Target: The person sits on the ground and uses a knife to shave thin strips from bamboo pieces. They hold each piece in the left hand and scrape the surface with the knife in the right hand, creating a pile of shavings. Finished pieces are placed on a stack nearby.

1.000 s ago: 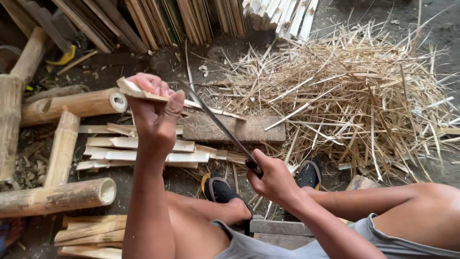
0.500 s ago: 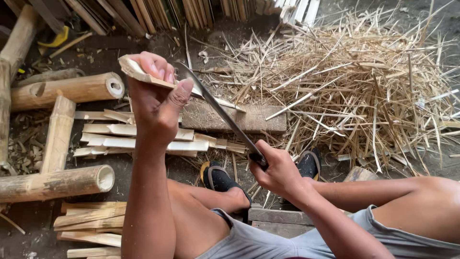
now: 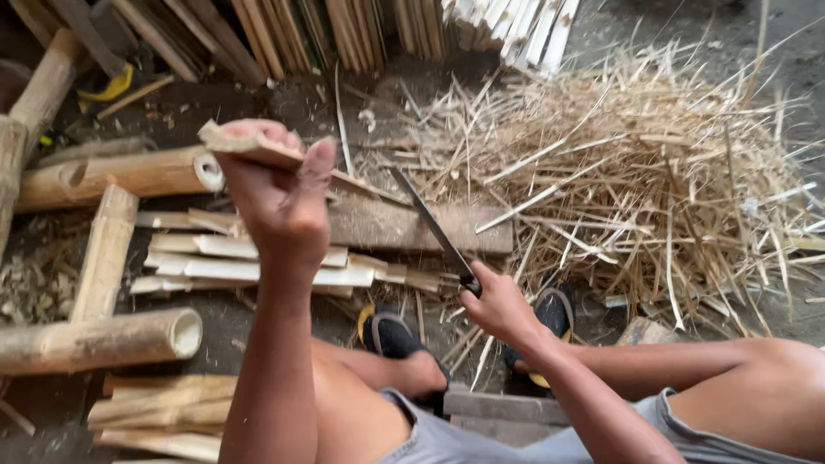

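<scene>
Bamboo strip [image 3: 258, 148] sits raised in the left hand [image 3: 271, 193], gripped at its near end with the fingers curled tight over it and the thumb pressed along the side; its far end slants down toward the wooden block [image 3: 404, 225] on the ground. The right hand [image 3: 498, 305] is lower and nearer the body, fingers closed round the handle of a knife [image 3: 430, 228], whose long blade runs up and away to meet the strip near the block.

Nearest the camera are bare legs and grey shorts [image 3: 481, 434], with feet in black sandals [image 3: 391, 335] set just beyond a small plank [image 3: 503, 406]. To the left lie thick bamboo poles [image 3: 94, 339], one with its hollow end facing the viewer, and a few split slats [image 3: 159, 417] beside the knee. Past the feet, pale flat slats [image 3: 249, 266] are stacked against the block. Farther right spreads a big heap of thin shavings [image 3: 653, 172]. At the far edge, bundles of cut slats [image 3: 361, 26] lean in a row.
</scene>
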